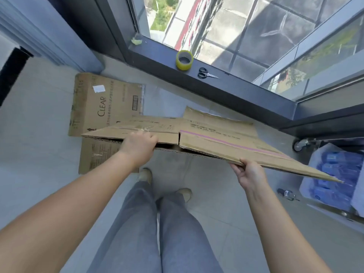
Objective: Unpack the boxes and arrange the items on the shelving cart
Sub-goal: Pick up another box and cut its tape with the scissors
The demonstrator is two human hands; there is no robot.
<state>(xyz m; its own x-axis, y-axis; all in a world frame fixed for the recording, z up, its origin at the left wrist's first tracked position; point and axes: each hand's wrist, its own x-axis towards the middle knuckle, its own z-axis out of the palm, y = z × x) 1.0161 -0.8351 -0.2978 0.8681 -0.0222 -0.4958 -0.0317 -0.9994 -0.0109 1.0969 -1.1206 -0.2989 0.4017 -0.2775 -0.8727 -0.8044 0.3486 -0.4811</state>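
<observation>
Above the grey tiled floor (49, 119) by the window, both hands, left hand (140, 143) and right hand (249, 175), each clamped an edge of the flattened brown cardboard box (212, 138), its long axis running left to right.

I see a flattened box (206, 138) of matt brown corrugated cardboard, fluted edges showing. Another flat cardboard box (102, 107) at 10 o'clock, also matt. Glossy yellow tape roll (184, 60) on the dark matt window sill (236, 89). Floor (39, 125) is smooth pale tile. Blue packs (338, 174) at 3 o'clock in glossy plastic wrap.

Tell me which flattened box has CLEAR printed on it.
The flattened box lying on the floor by the curtain, at far left. The one held up in both hands carries a pink stripe instead.
</observation>
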